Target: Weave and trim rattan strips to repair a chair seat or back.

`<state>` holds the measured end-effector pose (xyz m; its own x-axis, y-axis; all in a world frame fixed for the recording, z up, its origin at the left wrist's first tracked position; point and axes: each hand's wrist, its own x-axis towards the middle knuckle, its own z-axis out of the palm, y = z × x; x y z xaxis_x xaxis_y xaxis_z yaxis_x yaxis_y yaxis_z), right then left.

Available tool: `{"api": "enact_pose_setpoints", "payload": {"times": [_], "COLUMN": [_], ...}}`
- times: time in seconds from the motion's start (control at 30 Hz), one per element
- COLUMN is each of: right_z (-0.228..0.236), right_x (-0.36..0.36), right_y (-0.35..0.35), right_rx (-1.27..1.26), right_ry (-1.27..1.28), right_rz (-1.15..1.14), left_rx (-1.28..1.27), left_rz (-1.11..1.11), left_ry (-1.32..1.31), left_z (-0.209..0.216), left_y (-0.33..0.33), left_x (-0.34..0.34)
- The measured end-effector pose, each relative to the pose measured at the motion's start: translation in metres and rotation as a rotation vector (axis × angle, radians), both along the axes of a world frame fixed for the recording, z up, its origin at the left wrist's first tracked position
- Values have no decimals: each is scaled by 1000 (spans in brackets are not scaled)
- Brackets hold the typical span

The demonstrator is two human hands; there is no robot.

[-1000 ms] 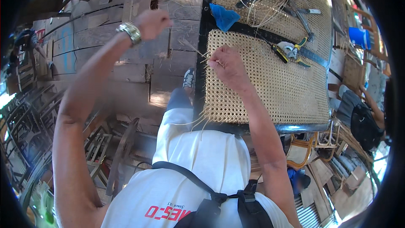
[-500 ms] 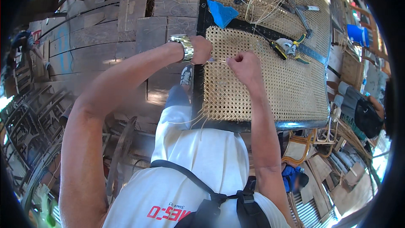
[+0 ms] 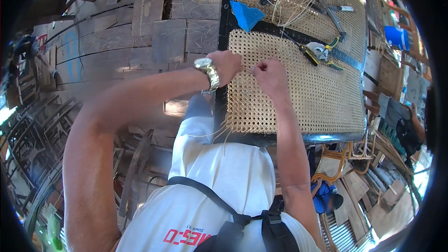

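Note:
A woven cane panel [image 3: 308, 107] lies in front of me, set in a black frame [image 3: 254, 138]. My left hand [image 3: 227, 67], below a metal wristwatch, is closed over the panel's left edge. Just to its right, my right hand [image 3: 271, 76] pinches thumb and forefinger together above the weave. A thin, pale cane strand runs between the two hands, too fine to follow clearly at this moment. Loose cane ends [image 3: 226, 129] stick out from the panel's near left corner.
On the panel's far part are a blue scrap [image 3: 246, 16], yellow-and-black pliers [image 3: 333, 45], a hammer [image 3: 333, 21] and a bundle of cane strands [image 3: 290, 1]. Chair frames [image 3: 39, 133] crowd the left. A person in blue [image 3: 322, 196] sits at the lower right.
My left hand has shifted right and slightly down, from the frame's edge onto the weave, nearer my right hand. The right hand has stayed nearly in place. The pale strand between them shows less.

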<state>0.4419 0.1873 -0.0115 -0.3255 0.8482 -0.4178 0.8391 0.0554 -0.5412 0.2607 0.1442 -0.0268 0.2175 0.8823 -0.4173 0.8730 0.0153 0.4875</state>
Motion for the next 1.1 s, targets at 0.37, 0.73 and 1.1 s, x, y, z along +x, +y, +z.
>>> {"api": "enact_pose_setpoints", "payload": {"times": [0.37, 0.73, 1.1], "right_z": [-13, -29, -14], "right_x": [-16, -28, -11], "right_y": [-20, -8, 14], "right_rx": [209, 581, 52], "right_ry": [-74, 245, 98], "right_rz": [23, 409, -37], "left_rx": [-216, 81, -158], "left_rz": [-63, 212, -26], "left_ry": [33, 241, -125], "left_z": [-5, -20, -9], "left_y": [34, 37, 21], "left_x": [-28, -211, -54]}}
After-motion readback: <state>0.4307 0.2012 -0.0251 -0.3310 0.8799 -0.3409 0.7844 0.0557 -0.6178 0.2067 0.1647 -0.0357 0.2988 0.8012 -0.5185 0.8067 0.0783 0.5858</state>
